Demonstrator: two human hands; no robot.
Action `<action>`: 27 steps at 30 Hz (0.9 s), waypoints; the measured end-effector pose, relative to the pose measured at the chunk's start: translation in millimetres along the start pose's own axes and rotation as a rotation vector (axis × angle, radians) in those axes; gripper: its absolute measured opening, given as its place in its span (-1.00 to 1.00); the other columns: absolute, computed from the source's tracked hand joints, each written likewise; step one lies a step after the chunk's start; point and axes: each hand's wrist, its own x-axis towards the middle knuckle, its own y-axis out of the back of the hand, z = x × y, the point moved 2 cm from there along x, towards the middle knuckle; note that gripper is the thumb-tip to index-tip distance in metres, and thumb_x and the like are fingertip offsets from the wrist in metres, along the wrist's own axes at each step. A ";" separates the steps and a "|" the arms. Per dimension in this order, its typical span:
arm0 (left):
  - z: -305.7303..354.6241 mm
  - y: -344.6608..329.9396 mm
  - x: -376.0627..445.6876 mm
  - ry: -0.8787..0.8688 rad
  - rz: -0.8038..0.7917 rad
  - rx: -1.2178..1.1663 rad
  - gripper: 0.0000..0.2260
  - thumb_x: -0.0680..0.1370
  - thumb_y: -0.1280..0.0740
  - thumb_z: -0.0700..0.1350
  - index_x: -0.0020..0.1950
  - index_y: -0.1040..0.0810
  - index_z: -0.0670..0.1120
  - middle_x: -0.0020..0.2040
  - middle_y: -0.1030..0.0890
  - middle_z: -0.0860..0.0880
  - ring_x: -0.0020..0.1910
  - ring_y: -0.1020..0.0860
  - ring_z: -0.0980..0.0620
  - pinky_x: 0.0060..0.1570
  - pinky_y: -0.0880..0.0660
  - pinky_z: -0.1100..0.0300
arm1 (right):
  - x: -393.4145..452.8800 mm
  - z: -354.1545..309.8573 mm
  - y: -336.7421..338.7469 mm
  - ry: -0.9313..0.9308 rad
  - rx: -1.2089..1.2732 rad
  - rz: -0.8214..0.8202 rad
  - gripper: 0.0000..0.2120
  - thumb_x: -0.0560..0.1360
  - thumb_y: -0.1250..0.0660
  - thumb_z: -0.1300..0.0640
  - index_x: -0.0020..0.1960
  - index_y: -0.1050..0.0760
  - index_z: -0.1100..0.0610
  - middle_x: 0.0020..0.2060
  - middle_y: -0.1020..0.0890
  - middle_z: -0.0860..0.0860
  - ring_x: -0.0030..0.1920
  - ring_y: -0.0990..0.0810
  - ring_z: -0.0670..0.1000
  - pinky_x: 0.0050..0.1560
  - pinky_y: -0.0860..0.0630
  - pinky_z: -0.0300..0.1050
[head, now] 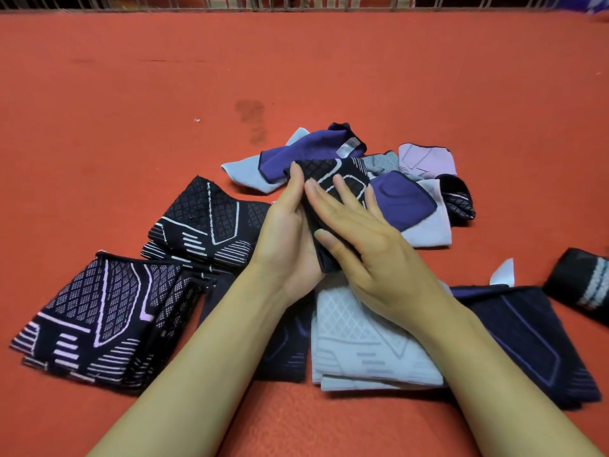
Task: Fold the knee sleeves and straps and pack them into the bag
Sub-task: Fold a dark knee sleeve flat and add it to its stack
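Note:
A black knee sleeve with white lines (339, 183) is held above the red surface between both hands. My left hand (290, 239) cups it from below and the left, thumb along its edge. My right hand (365, 239) lies flat on top of it with straight fingers. Folded black patterned sleeves lie at the left (204, 222) and the near left (99, 318). A folded light grey sleeve (359, 351) and a dark navy sleeve (534, 338) lie under my right forearm. Behind my hands is a loose heap of purple and grey sleeves (313, 150). No bag is in view.
A black strap or sleeve with grey stripes (583, 285) lies at the right edge. The red carpeted surface (296, 67) stretches to a metal railing (296, 3) at the far edge. A dark stain (250, 113) marks the carpet beyond the heap.

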 end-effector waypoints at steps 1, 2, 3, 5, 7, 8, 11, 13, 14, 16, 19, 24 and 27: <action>0.6 0.7 -0.2 0.004 0.013 0.004 -0.53 0.72 -0.10 0.20 0.08 -0.65 -0.10 0.03 -0.71 -0.09 0.10 -0.69 -0.03 0.16 -0.63 0.10 | -0.5 -0.2 -0.8 0.008 -0.011 -0.020 -0.49 0.74 -0.06 -0.01 0.66 -0.13 0.04 0.63 -0.23 -0.11 0.66 -0.06 0.04 0.63 0.00 0.27; 1.1 1.6 -0.1 0.018 0.025 0.008 -0.56 0.72 -0.14 0.18 0.08 -0.65 -0.12 0.03 -0.70 -0.10 0.08 -0.69 -0.03 0.15 -0.64 0.10 | -0.8 -1.2 -0.9 0.010 -0.021 -0.042 -0.46 0.73 -0.07 -0.03 0.68 -0.10 0.06 0.64 -0.20 -0.11 0.67 -0.04 0.03 0.64 0.01 0.25; 1.5 2.7 0.2 0.038 0.032 0.011 -0.60 0.71 -0.17 0.15 0.12 -0.64 -0.13 0.07 -0.69 -0.11 0.10 -0.68 -0.05 0.18 -0.62 0.08 | -1.1 -2.4 -0.7 0.012 -0.035 -0.067 -0.41 0.72 -0.10 -0.07 0.69 -0.06 0.07 0.65 -0.16 -0.11 0.67 -0.01 0.01 0.64 0.02 0.22; 3.6 4.1 0.4 0.067 0.047 -0.010 -0.64 0.70 -0.19 0.09 0.25 -0.59 -0.14 0.19 -0.65 -0.15 0.16 -0.65 -0.11 0.27 -0.56 0.01 | -3.5 -3.6 -0.3 0.007 -0.064 -0.124 -0.21 0.65 -0.23 -0.18 0.69 0.04 0.12 0.67 -0.04 -0.10 0.67 0.07 -0.04 0.66 0.10 0.14; 6.0 7.4 2.1 0.063 0.046 -0.036 -0.61 0.71 -0.14 0.05 0.28 -0.59 -0.20 0.20 -0.67 -0.19 0.16 -0.67 -0.14 0.27 -0.57 -0.02 | -5.1 -0.7 0.6 -0.002 -0.096 -0.153 -0.05 0.56 -0.33 -0.27 0.69 0.06 0.14 0.68 -0.01 -0.07 0.67 0.11 -0.03 0.66 0.13 0.12; 7.0 8.5 2.4 0.055 0.043 -0.036 -0.58 0.71 -0.12 0.04 0.29 -0.60 -0.23 0.21 -0.68 -0.20 0.19 -0.67 -0.14 0.28 -0.57 -0.03 | -5.7 2.5 1.0 -0.010 -0.113 -0.151 -0.05 0.55 -0.35 -0.27 0.69 0.03 0.14 0.68 -0.04 -0.06 0.68 0.10 -0.02 0.66 0.11 0.14; 11.6 10.3 3.5 0.041 0.032 -0.007 -0.54 0.73 -0.08 0.03 0.43 -0.52 -0.25 0.35 -0.62 -0.23 0.38 -0.58 -0.16 0.41 -0.46 -0.08 | -4.9 14.5 2.2 -0.051 -0.123 -0.099 -0.29 0.56 -0.21 0.00 0.67 -0.14 0.10 0.66 -0.14 -0.05 0.67 0.03 -0.02 0.66 0.04 0.20; 11.7 10.3 4.8 0.063 0.000 0.052 -0.55 0.74 -0.06 0.04 0.45 -0.49 -0.21 0.37 -0.60 -0.21 0.38 -0.57 -0.16 0.44 -0.43 -0.12 | -4.8 19.8 6.5 -0.087 -0.071 -0.038 -0.37 0.54 -0.09 0.20 0.62 -0.28 0.08 0.60 -0.32 -0.05 0.63 -0.18 -0.04 0.64 -0.09 0.07; 10.7 11.2 5.6 0.067 -0.012 0.099 -0.57 0.74 -0.05 0.07 0.42 -0.50 -0.15 0.33 -0.62 -0.18 0.32 -0.60 -0.14 0.44 -0.44 -0.15 | -5.1 20.8 10.4 -0.130 -0.010 0.006 -0.45 0.59 -0.11 0.26 0.57 -0.38 0.07 0.50 -0.48 -0.06 0.54 -0.37 -0.09 0.57 -0.25 -0.03; 9.2 11.6 4.9 0.053 -0.020 0.213 -0.60 0.74 -0.08 0.16 0.40 -0.51 -0.02 0.26 -0.63 -0.13 0.26 -0.62 -0.13 0.45 -0.41 -0.21 | -4.1 20.0 18.2 -0.236 0.166 0.107 -0.70 0.71 -0.20 0.21 0.36 -0.54 -0.01 0.12 -0.69 -0.19 0.14 -0.61 -0.23 0.21 -0.50 -0.19; 9.6 12.8 3.3 0.033 -0.030 0.295 -0.57 0.71 -0.10 0.26 0.48 -0.47 0.12 0.38 -0.62 -0.08 0.35 -0.59 -0.21 0.37 -0.47 -0.31 | -0.6 23.0 23.1 -0.398 0.441 0.269 -0.82 0.72 -0.20 -0.02 0.16 -0.58 -0.09 0.04 -0.71 -0.05 0.09 -0.65 -0.12 0.20 -0.58 0.07; 11.0 19.2 6.6 -0.066 0.094 0.523 -0.69 0.73 -0.24 0.02 0.47 -0.46 0.01 0.34 -0.64 -0.06 0.23 -0.67 -0.11 0.22 -0.62 -0.15 | 2.1 26.7 30.6 -0.619 0.958 0.392 -0.69 0.73 -0.19 -0.04 0.34 -0.54 0.09 0.21 -0.70 0.11 0.26 -0.67 0.16 0.32 -0.55 0.27; 8.9 22.5 8.2 -0.115 0.160 0.683 -0.77 0.72 -0.28 -0.05 0.30 -0.59 -0.12 0.20 -0.71 -0.14 0.10 -0.69 -0.03 0.13 -0.66 -0.01 | 1.8 28.2 30.9 -0.680 1.009 0.360 -0.69 0.74 -0.14 0.02 0.35 -0.53 0.12 0.20 -0.71 0.08 0.23 -0.68 0.10 0.29 -0.59 0.15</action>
